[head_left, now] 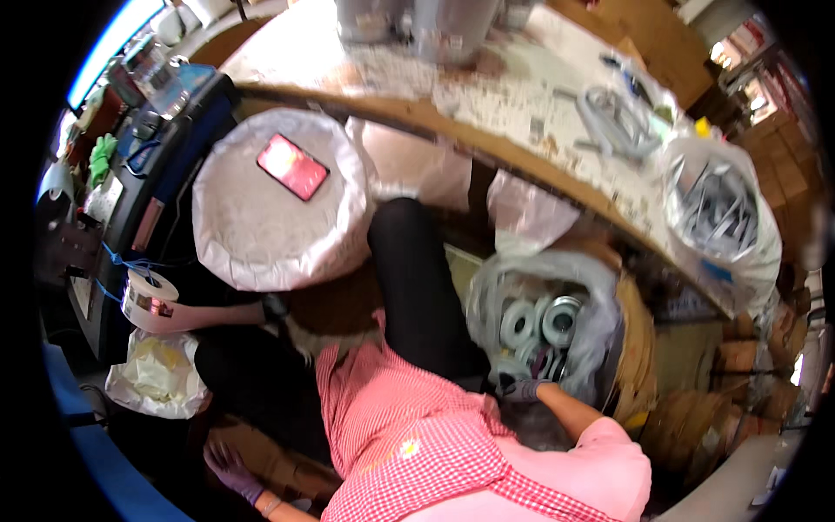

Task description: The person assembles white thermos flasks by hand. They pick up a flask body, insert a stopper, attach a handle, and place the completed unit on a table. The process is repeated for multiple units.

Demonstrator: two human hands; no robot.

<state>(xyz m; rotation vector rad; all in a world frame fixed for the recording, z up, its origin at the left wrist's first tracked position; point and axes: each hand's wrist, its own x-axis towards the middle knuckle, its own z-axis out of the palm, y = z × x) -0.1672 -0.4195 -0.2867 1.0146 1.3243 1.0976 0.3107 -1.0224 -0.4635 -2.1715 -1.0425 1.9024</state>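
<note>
My right hand [520, 390], in a grey glove, is at the near edge of a bin lined with clear plastic [593, 283]. Beside it in the bin lie several grey rings [517, 323] with round holes, one of them with a shiny metal rim [561, 320]. Its fingertips are dark and small in the picture, so I cannot tell whether they grip anything. Low on the left, my left hand [230, 470], in a purplish glove, hangs over brown cardboard [261, 444]. Its fingers are stretched out, and nothing shows in them.
A lit phone [294, 166] lies on a round container covered in white plastic [213, 235]. The worn workbench [504, 109] crosses ahead, with grey buckets [452, 30] and a bag of grey parts [720, 209]. At left are a label roll [148, 300] and a white bag [159, 374].
</note>
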